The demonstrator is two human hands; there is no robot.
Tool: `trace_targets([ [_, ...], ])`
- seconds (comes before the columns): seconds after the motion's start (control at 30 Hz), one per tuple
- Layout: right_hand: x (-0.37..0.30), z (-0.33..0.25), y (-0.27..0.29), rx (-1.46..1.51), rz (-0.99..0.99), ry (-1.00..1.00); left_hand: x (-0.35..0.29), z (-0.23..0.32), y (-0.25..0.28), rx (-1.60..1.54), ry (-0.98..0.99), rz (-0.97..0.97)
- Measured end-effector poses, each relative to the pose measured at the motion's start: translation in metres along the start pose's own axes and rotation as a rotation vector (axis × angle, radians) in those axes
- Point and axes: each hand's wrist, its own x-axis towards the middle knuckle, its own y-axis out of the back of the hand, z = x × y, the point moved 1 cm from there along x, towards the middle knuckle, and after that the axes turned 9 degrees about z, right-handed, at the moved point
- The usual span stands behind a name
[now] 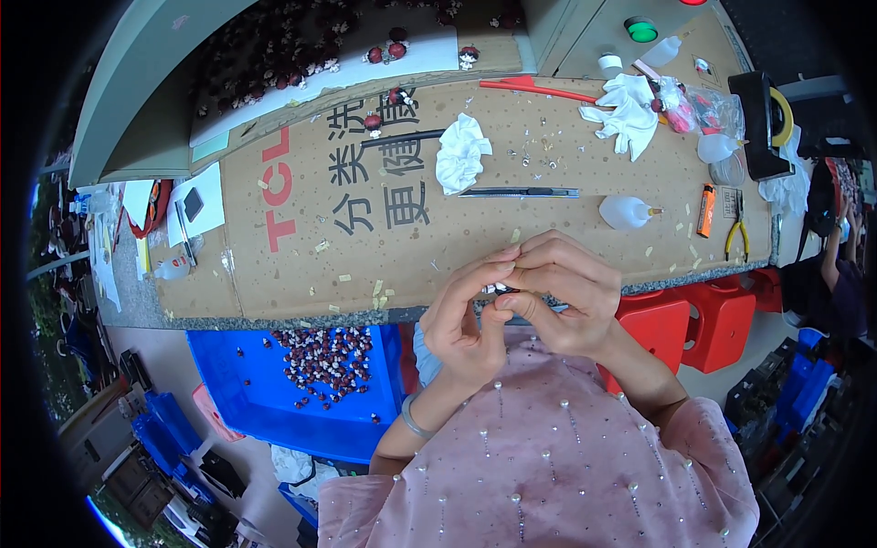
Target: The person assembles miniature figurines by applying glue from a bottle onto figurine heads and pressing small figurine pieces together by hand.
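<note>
My left hand (461,315) and my right hand (568,290) meet just past the table's near edge, fingertips pinched together. Between them is a small white and dark piece (499,288), mostly covered by the fingers. Its exact kind cannot be made out. Below and left of my left hand, a blue tray (265,406) holds many small dark red and white figurines (324,361). Beyond the hands, a utility knife (521,193) lies beside a crumpled white cloth (463,155). A squeeze bottle (625,212) with white liquid lies to the right.
Cardboard (301,265) covers the table. At right are an orange lighter (706,210), yellow-handled pliers (737,230), a tape dispenser (760,128) and a white glove (628,114). More figurines (396,50) stand on a shelf at the back. Red stools (717,324) are below the right edge.
</note>
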Motion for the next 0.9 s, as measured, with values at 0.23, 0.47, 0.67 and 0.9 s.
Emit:
trace_targets([
  [0.23,0.001,0.000,0.000,-0.005,0.004,0.002,0.000,-0.002,0.000,-0.001,-0.002,0.001],
  [0.47,0.002,0.001,0.000,-0.004,0.001,-0.012,0.000,-0.001,0.002,-0.027,0.068,-0.031],
  [0.67,0.005,0.008,0.000,-0.106,0.026,-0.030,0.010,-0.002,-0.003,-0.274,0.302,-0.084],
  [0.9,0.009,0.010,0.001,-0.180,-0.003,0.051,0.003,-0.020,0.011,-0.561,0.590,-0.078],
])
